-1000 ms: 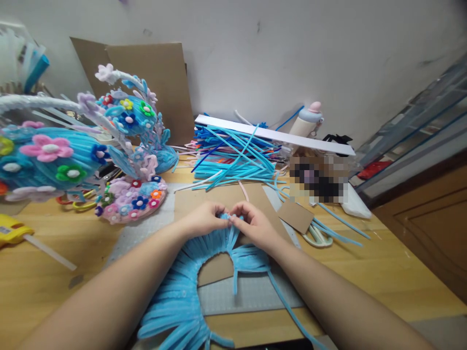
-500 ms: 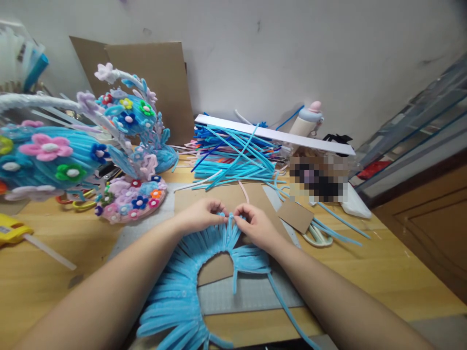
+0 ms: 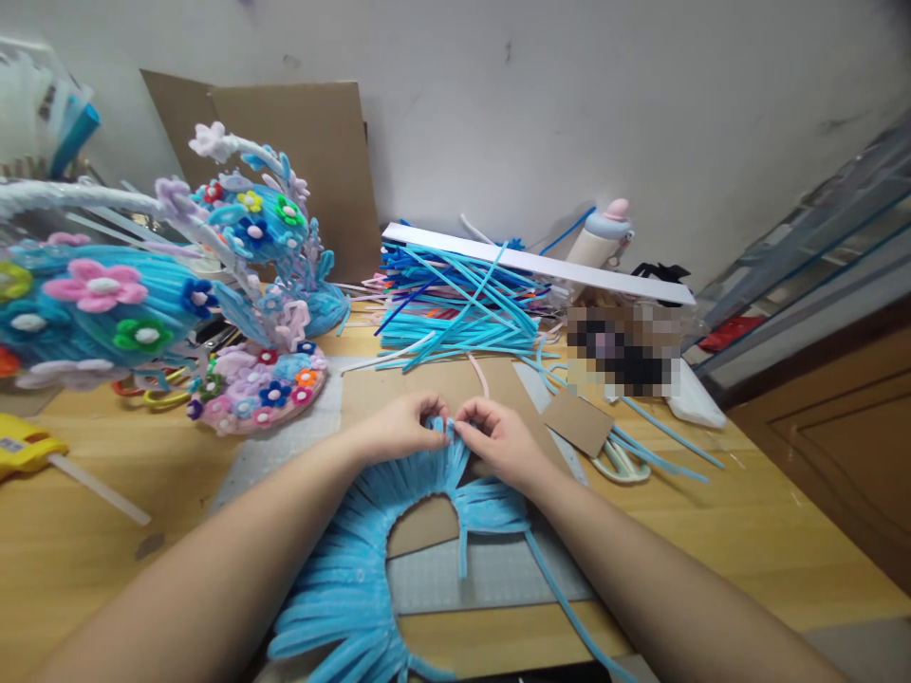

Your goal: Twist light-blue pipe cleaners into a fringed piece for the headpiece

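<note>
Both forearms reach in from the lower corners and slant inward, so that the left hand [image 3: 409, 427] and the right hand [image 3: 494, 434] meet almost tip to tip near the middle of the view. Wrists are low, knuckles rounded, the fingers of each curled over toward the thumb. The left fingers grasp the tips of loops at the far edge of a blue pipe-cleaner piece [image 3: 356, 550]; the right fingers pinch a loop tip just beside them. How firmly either grips is hard to tell.

The piece curves like an open ring beneath the hands and the left forearm, its loops fanned outward, resting over a brown cardboard sheet [image 3: 370, 389] and a grey cutting mat [image 3: 498, 569] on the tabletop [image 3: 676, 560]. One long strand trails from its right end toward the near edge.

Compared with half a second ago, the gap between the two sets of fingertips is narrower, and the left thumb sits slightly lower and closer to the upright loop between the hands. A second ago the fingertips looked pressed together. The right hand keeps nearly the same pose, and the piece, the heap of pipe cleaners [image 3: 455, 332] and the yellow glue gun [image 3: 28, 446] hold their places, the whole view shifted only a touch
</note>
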### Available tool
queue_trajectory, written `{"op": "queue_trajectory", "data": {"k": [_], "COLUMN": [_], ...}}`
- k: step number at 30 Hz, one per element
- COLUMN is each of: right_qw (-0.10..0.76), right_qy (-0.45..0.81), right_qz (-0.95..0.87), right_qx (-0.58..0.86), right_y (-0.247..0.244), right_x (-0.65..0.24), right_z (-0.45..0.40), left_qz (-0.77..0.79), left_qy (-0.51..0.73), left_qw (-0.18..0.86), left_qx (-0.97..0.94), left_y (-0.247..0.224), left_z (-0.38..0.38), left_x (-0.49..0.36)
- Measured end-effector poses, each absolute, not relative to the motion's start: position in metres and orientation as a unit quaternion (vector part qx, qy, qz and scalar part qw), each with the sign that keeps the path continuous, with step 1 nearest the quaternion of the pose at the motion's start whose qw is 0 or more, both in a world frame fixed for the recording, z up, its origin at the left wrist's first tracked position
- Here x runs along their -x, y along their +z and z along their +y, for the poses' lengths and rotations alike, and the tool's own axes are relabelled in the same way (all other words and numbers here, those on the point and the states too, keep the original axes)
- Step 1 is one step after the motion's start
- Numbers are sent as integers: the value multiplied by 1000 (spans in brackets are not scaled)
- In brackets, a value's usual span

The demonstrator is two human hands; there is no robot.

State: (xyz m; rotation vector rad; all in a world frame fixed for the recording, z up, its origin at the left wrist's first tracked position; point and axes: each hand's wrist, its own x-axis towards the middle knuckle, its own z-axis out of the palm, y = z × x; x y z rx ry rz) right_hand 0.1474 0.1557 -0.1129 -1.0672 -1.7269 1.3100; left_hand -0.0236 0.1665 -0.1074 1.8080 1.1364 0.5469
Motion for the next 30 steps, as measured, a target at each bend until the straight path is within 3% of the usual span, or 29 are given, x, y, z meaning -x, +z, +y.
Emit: {"op": "queue_trajectory", "data": {"k": [8,15,24,30], "right_qw": [342,285,285,304], "right_qy": [496,402,436,438], "right_qz": [-680,-749,-730,-715], "right_qx": [417,443,442,452], "right_y": [-116,-117,-116,-119], "right_x": [-149,-152,-150,-150], "right_z": [158,158,157,157], "left_qz": [435,443,423,459], "left_qy": [238,233,251,283], "left_qw": [465,480,506,424], "left_qx": [-734,-721,-709,-728], "left_y": [-109,-108,-114,-112], "left_z": [166,166,170,166], "left_x": [23,24,24,21]}}
